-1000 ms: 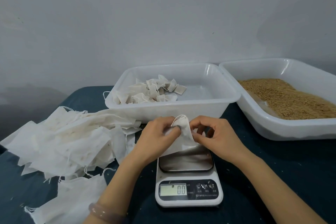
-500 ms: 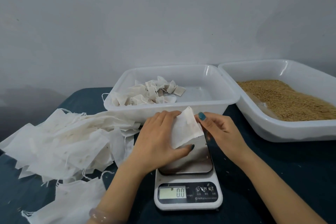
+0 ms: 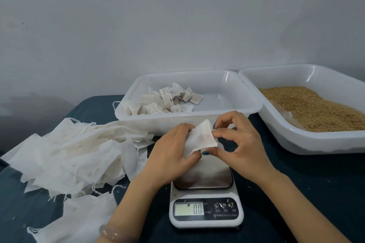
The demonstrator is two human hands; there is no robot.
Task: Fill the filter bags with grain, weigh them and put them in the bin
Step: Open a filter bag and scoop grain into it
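Observation:
An empty white filter bag (image 3: 200, 138) is held flat above the scale (image 3: 205, 201), whose display reads 0.0. My left hand (image 3: 171, 150) grips the bag's left side with thumb under and fingers behind. My right hand (image 3: 238, 140) pinches its right edge between thumb and fingertips. Behind them stands a white bin (image 3: 243, 92) with several filled bags (image 3: 164, 100) in its left half. A second white bin (image 3: 320, 142) at the right holds brown grain (image 3: 312, 108).
A heap of empty filter bags (image 3: 75, 154) with loose strings covers the dark blue table (image 3: 296, 193) to the left of the scale. More bags (image 3: 83, 221) lie at the near left. A plain wall stands behind the bins.
The bag has turned in my hands from bunched to flat. My right hand shifted from holding its top corner to pinching its right edge; the left hand still holds the left side.

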